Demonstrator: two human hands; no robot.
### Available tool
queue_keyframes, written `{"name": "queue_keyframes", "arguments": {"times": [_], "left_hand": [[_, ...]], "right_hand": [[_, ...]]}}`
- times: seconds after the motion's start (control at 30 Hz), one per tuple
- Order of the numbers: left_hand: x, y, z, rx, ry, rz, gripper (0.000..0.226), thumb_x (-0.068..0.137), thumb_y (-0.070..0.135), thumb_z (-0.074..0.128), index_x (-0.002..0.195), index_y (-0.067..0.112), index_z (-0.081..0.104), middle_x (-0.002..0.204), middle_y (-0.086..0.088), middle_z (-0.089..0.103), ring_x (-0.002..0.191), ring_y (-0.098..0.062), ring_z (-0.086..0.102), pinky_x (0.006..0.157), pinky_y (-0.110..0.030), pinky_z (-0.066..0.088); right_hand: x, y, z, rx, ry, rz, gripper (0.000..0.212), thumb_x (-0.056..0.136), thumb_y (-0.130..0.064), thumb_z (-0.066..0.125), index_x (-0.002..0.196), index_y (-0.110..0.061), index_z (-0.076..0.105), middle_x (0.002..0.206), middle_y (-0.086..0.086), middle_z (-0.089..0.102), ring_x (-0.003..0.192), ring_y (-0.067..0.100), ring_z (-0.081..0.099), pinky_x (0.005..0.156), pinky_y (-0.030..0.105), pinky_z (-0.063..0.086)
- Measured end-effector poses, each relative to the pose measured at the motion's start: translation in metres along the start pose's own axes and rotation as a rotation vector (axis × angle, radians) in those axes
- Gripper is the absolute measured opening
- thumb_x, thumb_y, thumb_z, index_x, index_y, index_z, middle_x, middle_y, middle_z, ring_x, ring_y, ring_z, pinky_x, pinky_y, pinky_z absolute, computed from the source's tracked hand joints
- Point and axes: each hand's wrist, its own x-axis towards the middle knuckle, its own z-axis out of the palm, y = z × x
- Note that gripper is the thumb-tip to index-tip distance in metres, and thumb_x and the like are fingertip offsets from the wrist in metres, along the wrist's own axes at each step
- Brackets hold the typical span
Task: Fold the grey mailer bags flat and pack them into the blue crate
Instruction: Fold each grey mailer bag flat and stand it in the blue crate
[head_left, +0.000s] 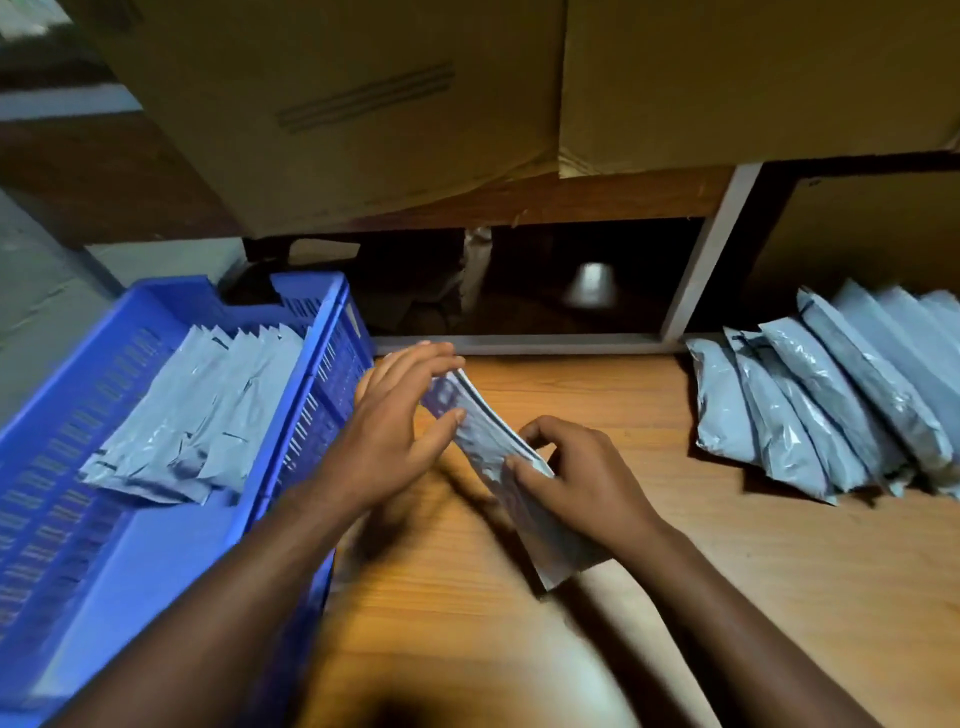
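A grey mailer bag (488, 441) stands on edge above the wooden table (727, 571), folded along its length. My left hand (400, 421) holds its far end, fingers over the top and thumb against its side. My right hand (576, 467) pinches the bag's upper edge near the middle. The blue crate (171, 535) stands at the left, touching the table's side, with several flat grey bags (197, 410) lined up inside it.
A row of several unfolded grey mailer bags (831, 400) leans at the right of the table. Large cardboard boxes (363, 104) overhang the back. A dark opening (545, 280) with a white frame lies behind the table.
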Motion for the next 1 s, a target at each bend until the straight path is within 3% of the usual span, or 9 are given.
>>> {"name": "queue_keyframes", "arguments": {"times": [0.13,0.3,0.37,0.47,0.57,0.67,0.77,0.87,1.0], "left_hand": [[-0.001,-0.039,-0.053,0.049,0.065,0.027,0.055,0.093,0.037,0.064,0.144,0.019,0.055,0.15,0.007,0.052,0.141,-0.013,0.046,0.118,-0.043,0.031],[-0.019,-0.128,-0.11,0.05,0.109,-0.132,0.052,0.092,0.034,0.057,0.141,0.015,0.057,0.144,0.0,0.058,0.133,-0.023,0.053,0.114,-0.046,0.038],[-0.031,-0.163,-0.121,0.0,0.027,-0.233,0.055,0.093,0.033,0.059,0.145,0.015,0.054,0.147,-0.003,0.056,0.136,-0.023,0.051,0.116,-0.038,0.036],[-0.043,-0.206,-0.125,-0.127,-0.159,-0.357,0.058,0.097,0.034,0.066,0.15,0.02,0.049,0.156,-0.002,0.047,0.146,-0.019,0.041,0.12,-0.031,0.029],[-0.036,-0.23,-0.114,-0.04,-0.319,-0.308,0.069,0.09,0.056,0.056,0.15,0.024,0.05,0.162,-0.003,0.038,0.152,-0.023,0.03,0.123,-0.047,0.026],[-0.027,-0.232,-0.091,0.107,-0.45,-0.241,0.062,0.096,0.054,0.053,0.154,0.033,0.042,0.167,0.002,0.026,0.157,-0.025,0.013,0.124,-0.055,0.013],[-0.025,-0.223,-0.072,0.262,-0.514,-0.22,0.064,0.092,0.057,0.051,0.152,0.038,0.04,0.17,0.003,0.016,0.158,-0.025,-0.001,0.124,-0.058,-0.001],[-0.029,-0.217,-0.066,0.406,-0.578,-0.265,0.07,0.092,0.06,0.055,0.155,0.037,0.035,0.171,-0.006,0.004,0.157,-0.034,-0.012,0.122,-0.062,-0.006],[-0.038,-0.223,-0.062,0.436,-0.525,-0.298,0.088,0.089,0.077,0.045,0.162,0.036,0.016,0.171,-0.011,-0.008,0.154,-0.039,-0.021,0.119,-0.065,-0.013]], "right_hand": [[0.021,-0.046,0.02,0.015,0.182,0.052,0.009,0.088,-0.033,0.074,0.091,-0.035,0.066,0.084,-0.021,0.07,0.063,0.006,0.063,0.059,0.029,0.047],[0.058,-0.121,0.05,0.007,0.345,0.053,0.011,0.09,-0.03,0.075,0.097,-0.032,0.067,0.086,-0.023,0.069,0.079,-0.009,0.063,0.065,0.014,0.044],[0.072,-0.152,0.064,-0.014,0.355,0.036,0.011,0.089,-0.03,0.076,0.096,-0.03,0.068,0.084,-0.024,0.068,0.077,-0.011,0.062,0.064,0.011,0.043],[0.086,-0.186,0.087,-0.008,0.29,0.081,0.013,0.088,-0.032,0.078,0.095,-0.025,0.071,0.087,-0.015,0.072,0.078,-0.001,0.066,0.068,0.024,0.052],[0.095,-0.211,0.106,-0.01,0.299,0.117,0.012,0.085,-0.035,0.079,0.09,-0.029,0.07,0.088,-0.011,0.073,0.083,0.007,0.068,0.072,0.033,0.054],[0.102,-0.234,0.119,-0.104,0.285,0.165,0.014,0.087,-0.033,0.078,0.096,-0.028,0.069,0.093,-0.011,0.072,0.085,0.01,0.065,0.071,0.029,0.045],[0.114,-0.253,0.136,-0.271,0.27,0.206,0.029,0.087,-0.031,0.075,0.114,-0.019,0.07,0.107,0.002,0.074,0.098,0.021,0.067,0.072,0.028,0.04],[0.129,-0.265,0.16,-0.459,0.273,0.195,0.038,0.089,-0.026,0.068,0.125,-0.015,0.06,0.117,0.009,0.07,0.106,0.031,0.065,0.075,0.034,0.045],[0.152,-0.261,0.195,-0.638,0.254,0.141,0.048,0.09,-0.016,0.067,0.13,-0.012,0.04,0.116,0.014,0.062,0.094,0.041,0.068,0.065,0.042,0.046]]}}
